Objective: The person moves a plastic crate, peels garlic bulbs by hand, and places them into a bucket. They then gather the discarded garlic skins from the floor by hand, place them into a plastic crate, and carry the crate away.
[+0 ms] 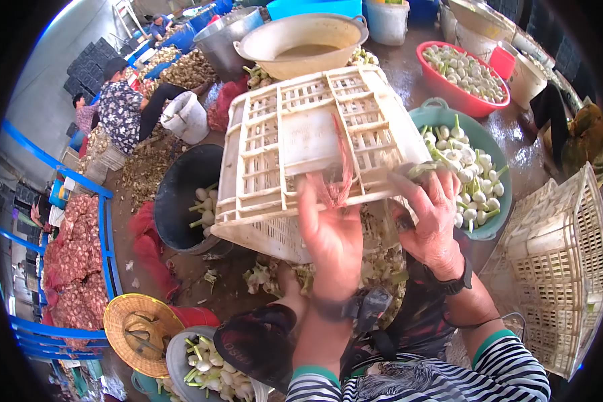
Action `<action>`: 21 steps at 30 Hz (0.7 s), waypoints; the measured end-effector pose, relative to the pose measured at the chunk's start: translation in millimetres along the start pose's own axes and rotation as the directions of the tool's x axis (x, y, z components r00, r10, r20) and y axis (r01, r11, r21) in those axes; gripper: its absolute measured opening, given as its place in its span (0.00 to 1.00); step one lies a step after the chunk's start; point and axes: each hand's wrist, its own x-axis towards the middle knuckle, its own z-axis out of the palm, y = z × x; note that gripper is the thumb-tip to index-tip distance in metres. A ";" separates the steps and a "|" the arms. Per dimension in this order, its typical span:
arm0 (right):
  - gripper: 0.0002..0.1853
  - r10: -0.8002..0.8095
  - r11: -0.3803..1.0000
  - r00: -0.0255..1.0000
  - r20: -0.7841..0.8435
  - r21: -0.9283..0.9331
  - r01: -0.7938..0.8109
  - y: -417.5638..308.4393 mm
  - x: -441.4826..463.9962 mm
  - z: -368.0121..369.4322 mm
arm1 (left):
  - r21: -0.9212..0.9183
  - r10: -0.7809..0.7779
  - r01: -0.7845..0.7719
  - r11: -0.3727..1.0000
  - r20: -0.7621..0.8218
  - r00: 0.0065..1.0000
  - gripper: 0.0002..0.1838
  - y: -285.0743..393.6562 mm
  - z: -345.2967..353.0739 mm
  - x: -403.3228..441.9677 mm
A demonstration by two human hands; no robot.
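A white slatted plastic crate (308, 137) is tilted up in front of me, its base facing me. My left hand (331, 244), palm up and blurred, grips its near edge beside a torn red mesh strip (342, 164); some fingertips are hidden. My right hand (430, 218) is curled round the lower right corner, and its fingertips look dark. Just right of that hand, a green basin (502, 194) holds garlic bulbs (474, 184) with short stalks. A dark tub (174, 194) with several bulbs stands left of the crate.
A wide beige basin (301, 40) stands behind the crate. A red basin (465, 100) of bulbs is at the back right, with stacked crates (556, 268) nearer. At lower left are a straw hat (141, 331) and a bucket of bulbs (181, 368). A person (124, 110) sits at the left.
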 end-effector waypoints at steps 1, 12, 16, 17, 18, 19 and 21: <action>0.29 -0.008 0.999 1.000 0.023 0.052 0.006 3.3 1.4 -0.5 | -0.041 -0.044 0.043 0.998 -0.024 0.999 0.32 -4.7 -8.0 13.0; 0.24 -0.020 0.892 0.988 0.151 0.449 -0.051 51.0 112.2 -64.3 | 0.065 -0.198 0.193 0.979 0.092 0.976 0.40 19.8 -4.2 -117.9; 0.20 -0.124 0.976 0.830 0.544 0.219 0.002 100.9 168.5 -4.8 | 0.131 -0.162 0.145 0.981 0.134 0.978 0.43 21.8 4.1 -125.9; 0.20 -0.041 0.991 0.757 0.652 0.121 -0.050 93.6 179.1 -5.7 | 0.141 -0.161 0.141 0.980 0.142 0.977 0.43 25.0 5.7 -126.5; 0.19 0.025 0.983 0.804 0.594 0.131 -0.127 80.6 175.5 -9.0 | 0.151 -0.159 0.137 0.979 0.150 0.976 0.43 28.2 7.2 -126.6; 0.18 0.098 0.971 0.842 0.530 0.136 -0.199 69.6 170.2 -16.2 | 0.161 -0.158 0.133 0.978 0.157 0.975 0.43 31.1 8.4 -126.5; 0.18 0.136 0.944 0.908 0.397 0.225 -0.240 60.6 164.0 -29.5 | 0.140 -0.195 0.162 0.977 0.267 0.944 0.42 38.2 4.1 -124.0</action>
